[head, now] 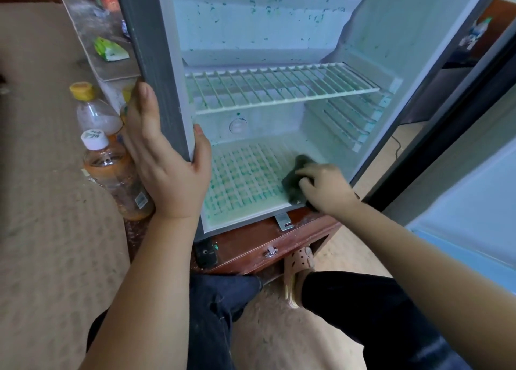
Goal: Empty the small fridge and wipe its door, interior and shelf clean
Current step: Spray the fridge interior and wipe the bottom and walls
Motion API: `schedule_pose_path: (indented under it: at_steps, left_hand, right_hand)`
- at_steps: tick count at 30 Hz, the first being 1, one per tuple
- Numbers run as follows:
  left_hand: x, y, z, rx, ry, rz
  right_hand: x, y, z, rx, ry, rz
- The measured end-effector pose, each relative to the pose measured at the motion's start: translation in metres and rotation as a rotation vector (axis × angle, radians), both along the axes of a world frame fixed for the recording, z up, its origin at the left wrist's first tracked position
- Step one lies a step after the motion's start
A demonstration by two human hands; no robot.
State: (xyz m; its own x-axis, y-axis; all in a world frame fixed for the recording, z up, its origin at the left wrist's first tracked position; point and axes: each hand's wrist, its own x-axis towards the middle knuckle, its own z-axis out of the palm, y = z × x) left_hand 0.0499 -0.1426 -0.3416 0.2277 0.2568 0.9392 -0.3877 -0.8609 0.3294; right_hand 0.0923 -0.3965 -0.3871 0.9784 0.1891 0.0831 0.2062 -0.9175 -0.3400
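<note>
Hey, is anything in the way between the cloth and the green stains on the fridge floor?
Nothing visible. The right hand holds the cloth on the floor, front right corner; the stained part beside it is bare. The shelf sits above, and the left hand grips the fridge by its side wall.

fridge [150,48] top cut off above, third bottle [126,94] mostly behind left hand [167,171]

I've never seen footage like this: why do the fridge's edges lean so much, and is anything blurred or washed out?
Head view: the wide-angle lens splays the fridge's straight edges outward and stretches the forearms near the bottom; its pale interior looks washed out and bluish; the right hand and dark cloth are slightly soft; no hard shadows show.
</note>
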Motion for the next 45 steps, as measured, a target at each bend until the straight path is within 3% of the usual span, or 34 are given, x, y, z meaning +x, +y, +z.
schedule_pose_path:
  at_steps: [2, 5, 13, 17, 21, 31, 39, 45]
  left_hand:
    - [0.001, 0.001, -0.001, 0.016, -0.007, 0.012]
    - [0.003, 0.004, -0.002, 0.022, -0.012, -0.001]
    - [0.008, 0.003, -0.003, 0.035, -0.071, 0.022]
    - [0.011, 0.006, -0.005, 0.046, -0.084, 0.019]
    - [0.013, 0.008, -0.007, 0.042, -0.083, -0.009]
    - [0.01, 0.009, -0.006, 0.059, -0.075, -0.009]
    - [0.0, 0.005, -0.003, 0.0, 0.014, -0.028]
    - [-0.005, 0.003, 0.0, -0.018, 0.044, -0.037]
  right_hand:
    - [0.003, 0.003, -0.024, -0.107, 0.078, -0.058]
    - [0.006, 0.007, -0.039, -0.092, 0.068, -0.1]
    - [0.1, 0.021, -0.012, -0.302, 0.005, -0.124]
    - [0.145, 0.03, -0.033, -0.431, 0.232, -0.075]
    - [0.167, 0.037, -0.032, -0.463, 0.229, -0.186]
    - [0.11, 0.015, -0.015, -0.657, 0.154, -0.188]
    - [0.019, -0.048, -0.025, -0.272, 0.122, -0.305]
    - [-0.019, -0.051, 0.001, -0.047, 0.222, -0.088]
